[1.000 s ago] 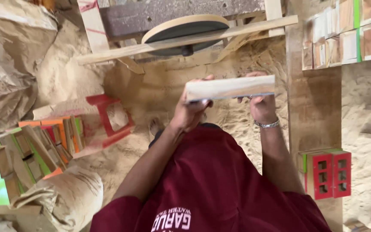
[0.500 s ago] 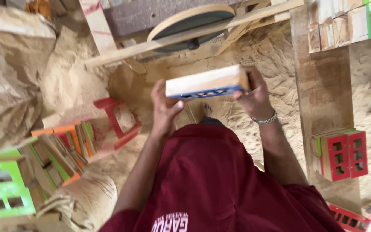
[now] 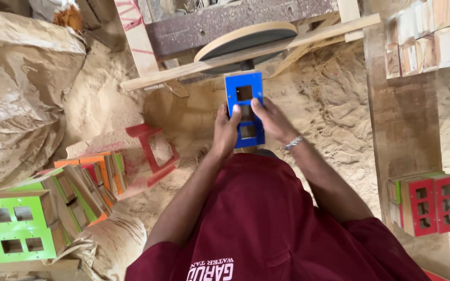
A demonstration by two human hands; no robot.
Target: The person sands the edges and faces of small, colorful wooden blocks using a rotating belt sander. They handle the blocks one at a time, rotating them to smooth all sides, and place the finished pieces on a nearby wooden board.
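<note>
I hold a blue wooden block (image 3: 244, 91) with square window cut-outs upright in front of me, its blue face toward the camera. My left hand (image 3: 226, 131) grips its lower left edge, thumb on the face. My right hand (image 3: 271, 120) grips its lower right edge; a metal bracelet sits on that wrist. The block's top end lies just below a round disc (image 3: 246, 40) on a grimy machine.
Sawdust covers the floor. A red stool (image 3: 154, 151) stands at left beside stacked orange and green blocks (image 3: 87, 179). A green block with window cut-outs (image 3: 11, 229) lies lower left. Red blocks (image 3: 433, 203) stand on a wooden bench at right. Brown sacks (image 3: 19, 93) pile up at left.
I have turned the block from lying flat with its pale wooden side up to standing upright with the blue windowed face toward me, and brought it closer to the disc.
</note>
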